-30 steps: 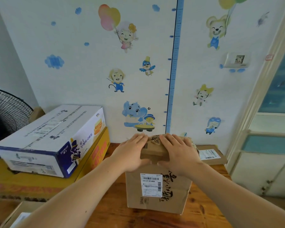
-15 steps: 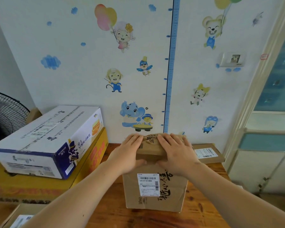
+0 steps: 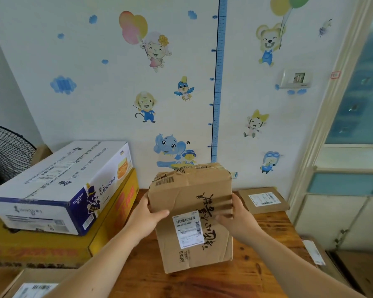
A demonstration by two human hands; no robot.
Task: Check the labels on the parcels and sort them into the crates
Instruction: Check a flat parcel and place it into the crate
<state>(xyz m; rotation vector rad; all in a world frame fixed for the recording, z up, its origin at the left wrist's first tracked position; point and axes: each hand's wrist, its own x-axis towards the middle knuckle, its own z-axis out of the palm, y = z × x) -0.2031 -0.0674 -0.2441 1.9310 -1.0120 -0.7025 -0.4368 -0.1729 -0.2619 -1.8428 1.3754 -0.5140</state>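
I observed the left hand (image 3: 145,216) gripping the left side of the brown parcel (image 3: 192,201), thumb on the front face and fingers hidden behind it. The right hand (image 3: 238,218) gripped the right side in the same way, with its thumb across the front. The parcel was between the hands, tilted, with its shipping label (image 3: 187,230) facing me.

Under the hands was a wooden table (image 3: 256,274). Nearest me, left of the left forearm, was a labelled box (image 3: 30,287). Left of the left hand was a yellow carton (image 3: 41,248) with a white-and-blue carton (image 3: 58,186) on top. Just beyond the right hand, a flat parcel (image 3: 263,200) lay on the table. A fan (image 3: 7,151) stood far left. Behind everything was a wall (image 3: 95,104) with cartoon stickers, a blue height scale (image 3: 219,82) and a socket plate (image 3: 295,78).

Limits:
- The right hand was blurred.
- I could not tell whether the parcel's lower edge touched the table.
- The label text was unreadable.
- The labelled box and the fan were cut off by the frame edge.
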